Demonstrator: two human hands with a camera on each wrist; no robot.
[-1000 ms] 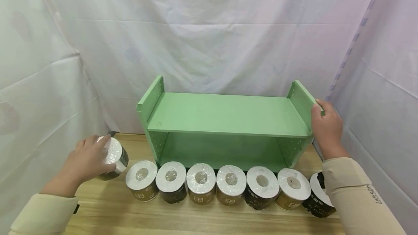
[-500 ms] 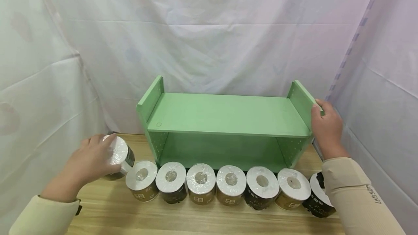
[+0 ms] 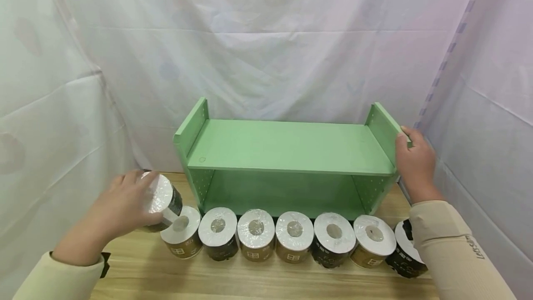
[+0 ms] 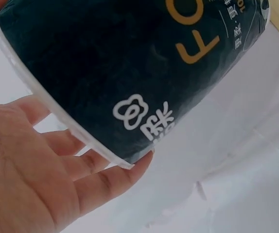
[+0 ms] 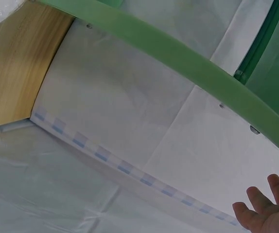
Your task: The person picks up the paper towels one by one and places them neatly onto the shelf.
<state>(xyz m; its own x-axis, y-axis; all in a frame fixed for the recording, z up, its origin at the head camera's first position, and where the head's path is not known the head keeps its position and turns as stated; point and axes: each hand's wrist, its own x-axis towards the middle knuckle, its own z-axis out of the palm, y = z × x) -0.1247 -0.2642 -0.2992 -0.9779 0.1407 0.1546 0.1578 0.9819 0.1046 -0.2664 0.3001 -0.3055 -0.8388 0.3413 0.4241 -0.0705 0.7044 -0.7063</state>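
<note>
Left hand (image 3: 118, 207) grips a dark-wrapped roll (image 3: 162, 198) while the right hand (image 3: 415, 161) holds the green shelf (image 3: 287, 145)

In the head view, the dark-wrapped roll sits at eight o'clock, tilted, with the hand's fingers and thumb spread around its white upper end. It overlaps the row's first roll (image 3: 189, 244), a gold-wrapped one; I cannot tell whether the two touch. The left wrist view shows the fingers curved against the pale end, and a wrapper with orange letters and a white logo.

Between three and four o'clock, the other hand grasps the top of the shelf's right side panel (image 3: 383, 131), thumb on the inner face. In the right wrist view its fingers (image 5: 259, 200) show at five o'clock, somewhat apart from one another.

The shelf stands around the middle of the head view. In front of it, seven upright rolls, the first included, run from between seven and eight o'clock round to four, some in gold and some in dark wrappers. They stand on a wood-grain table (image 3: 216, 277). White cloth (image 3: 266, 50) hangs behind, at twelve o'clock. A pale sleeve (image 3: 454, 240) with lettering covers the right forearm, at four o'clock.
</note>
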